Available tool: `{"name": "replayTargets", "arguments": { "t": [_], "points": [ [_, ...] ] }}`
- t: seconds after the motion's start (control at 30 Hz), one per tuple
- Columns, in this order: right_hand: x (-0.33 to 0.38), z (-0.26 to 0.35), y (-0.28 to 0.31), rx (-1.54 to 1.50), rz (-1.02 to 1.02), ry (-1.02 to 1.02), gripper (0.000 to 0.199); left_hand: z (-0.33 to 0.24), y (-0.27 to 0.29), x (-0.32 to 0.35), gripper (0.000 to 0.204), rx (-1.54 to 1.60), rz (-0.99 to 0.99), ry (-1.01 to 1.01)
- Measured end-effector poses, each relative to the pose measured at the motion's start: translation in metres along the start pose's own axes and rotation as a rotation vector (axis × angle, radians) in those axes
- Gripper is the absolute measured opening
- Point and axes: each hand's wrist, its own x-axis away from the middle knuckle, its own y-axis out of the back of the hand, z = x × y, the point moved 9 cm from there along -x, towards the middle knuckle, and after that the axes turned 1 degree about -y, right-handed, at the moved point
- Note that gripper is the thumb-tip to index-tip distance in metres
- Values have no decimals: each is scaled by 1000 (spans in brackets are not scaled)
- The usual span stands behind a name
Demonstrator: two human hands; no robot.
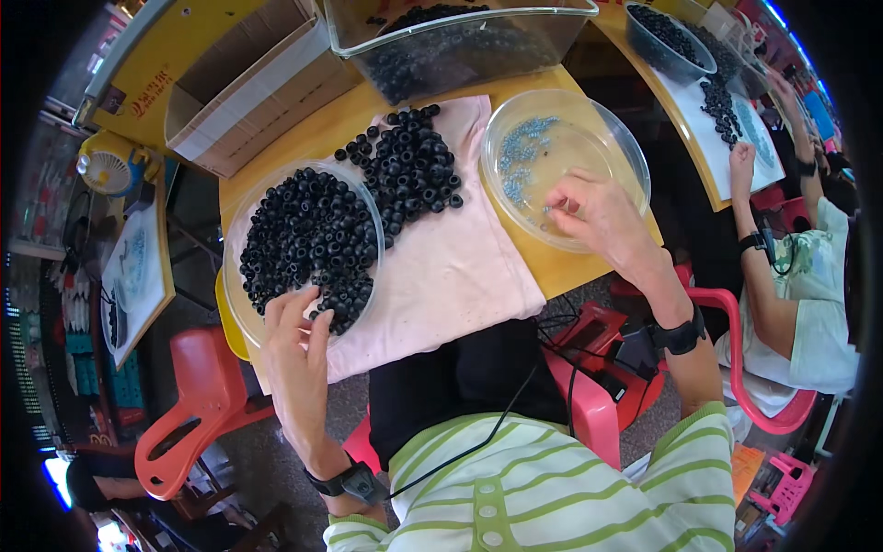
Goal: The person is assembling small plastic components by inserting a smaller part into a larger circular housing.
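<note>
Over the near rim of a round clear tub (379,230) full of black ring-shaped beads (308,216), my left hand (299,336) has its thumb and forefinger bent around a black bead (315,314) at the tips. My right hand (598,213) hovers inside a second round clear tub (635,147). Its fingers are pinched together, with a small pale blue piece (547,210) showing at the tips. More tiny pale blue pieces (520,156) lie scattered over that tub's left side. A loose heap of black beads (409,170) rests on the pink cloth (460,276) between the tubs.
A large clear bin (478,51) of black beads stands at the table's back, beside an open cardboard box (248,87). A red chair (198,391) is at left. A thin cable (469,451) crosses my shirt. At right, another person (773,304) works at a second table.
</note>
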Motion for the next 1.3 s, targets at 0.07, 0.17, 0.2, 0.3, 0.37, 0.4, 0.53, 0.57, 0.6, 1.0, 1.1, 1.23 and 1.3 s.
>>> {"name": "replayTargets", "arguments": {
  "t": [0.07,0.17,0.2,0.3,0.37,0.4,0.53,0.57,0.6,1.0,1.1,1.23,1.3],
  "points": [
    [2,12,7,-47,-30,-51,11,-18,6,2,24,38,-87,-90],
    [8,46,-3,-368,95,-168,10,-45,-7,10,24,244,-96,-261],
    [11,57,-15,-468,162,-162,10,-56,-16,14,25,338,-76,-330],
    [18,87,-48,-700,425,-230,12,-75,-51,20,30,586,102,-302],
    [21,90,-65,-813,484,-244,13,-77,-67,22,30,662,164,-290],
    [22,91,-72,-873,509,-252,14,-76,-68,22,30,662,141,-312],
    [28,88,-88,-911,614,-367,16,-65,-68,26,30,664,93,-335],
    [28,88,-91,-949,609,-380,16,-63,-68,27,29,645,78,-345],
    [29,87,-95,-986,603,-392,16,-62,-68,28,28,626,65,-356],
    [32,58,-113,-1028,327,-337,13,-37,-103,25,15,534,18,-227],
    [30,57,-114,-1035,290,-288,13,-24,-112,24,13,588,23,-192],
    [33,53,-112,-951,253,-251,14,-23,-117,22,11,608,89,-93],
    [34,53,-112,-959,262,-267,11,-25,-118,23,10,643,96,-79]
  ]
}}
